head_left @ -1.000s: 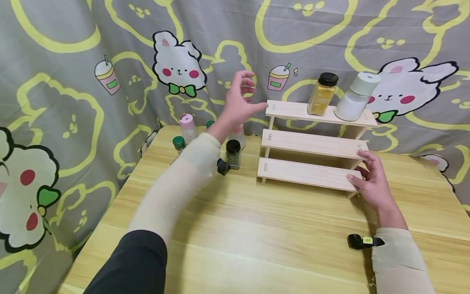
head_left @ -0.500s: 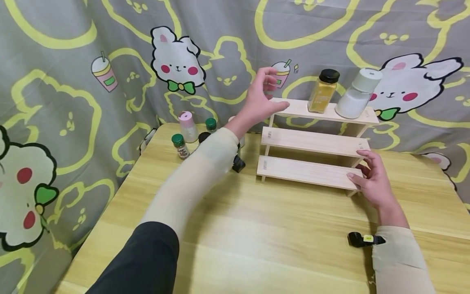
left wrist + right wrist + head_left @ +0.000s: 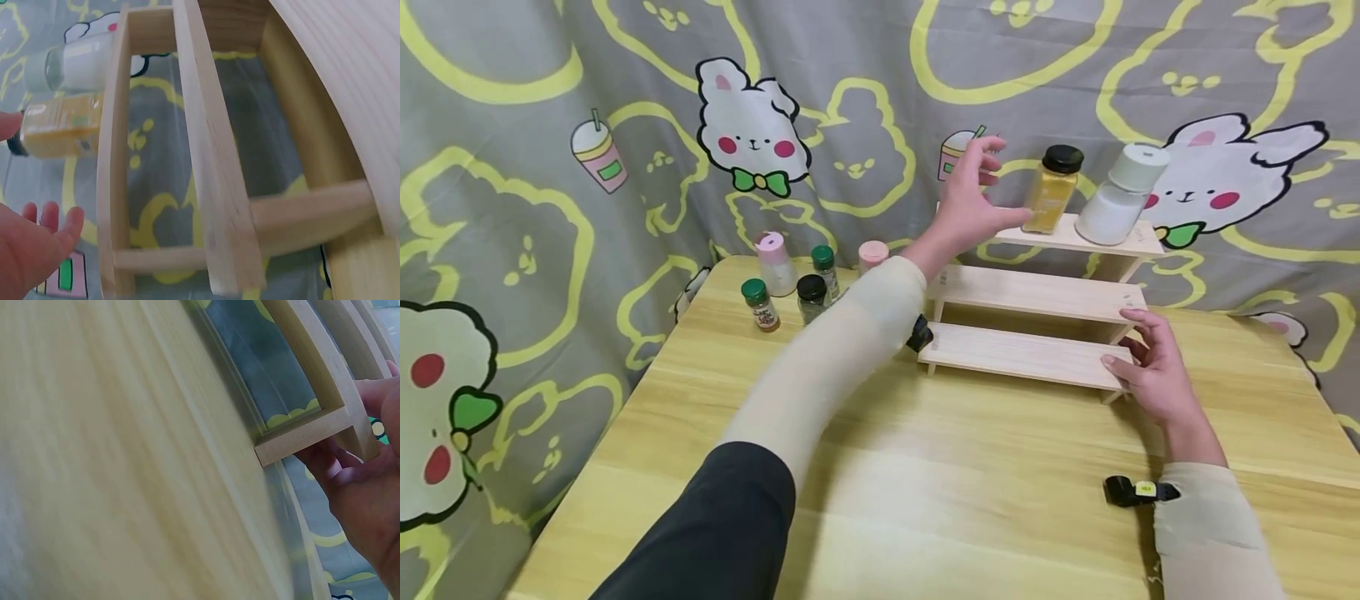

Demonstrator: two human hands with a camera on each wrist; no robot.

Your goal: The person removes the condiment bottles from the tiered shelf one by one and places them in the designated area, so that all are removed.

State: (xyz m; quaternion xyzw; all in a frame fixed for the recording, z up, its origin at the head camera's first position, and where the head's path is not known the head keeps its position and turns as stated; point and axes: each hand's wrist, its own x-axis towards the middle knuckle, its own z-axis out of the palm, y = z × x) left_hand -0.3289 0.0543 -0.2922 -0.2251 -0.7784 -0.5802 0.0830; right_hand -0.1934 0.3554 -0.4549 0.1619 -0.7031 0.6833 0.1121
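Note:
A three-tier wooden shelf (image 3: 1037, 293) stands on the table. On its top tier are a black-capped jar of yellow powder (image 3: 1051, 198) and, to its right, a white-capped jar of white powder (image 3: 1105, 218). My left hand (image 3: 968, 207) is at the top tier, thumb and fingers spread just left of the yellow jar; the left wrist view shows a gap between its fingers and the jar (image 3: 62, 125). At the shelf's right end, my right hand (image 3: 1161, 379) grips the side, with the thumb on the lowest tier; the right wrist view shows the hand (image 3: 369, 500) round that end.
Left of the shelf stands a group of jars: a green-capped shaker (image 3: 762, 310), a pink-capped jar (image 3: 777, 273), another green-capped jar (image 3: 824, 268), a black-capped jar (image 3: 812, 302) and a pale-pink-capped jar (image 3: 873, 255), partly behind my left arm. A patterned curtain (image 3: 850, 42) hangs behind the table.
My left hand has moved right along the top tier, from its left end to beside the yellow jar. My right hand keeps its grip on the shelf.

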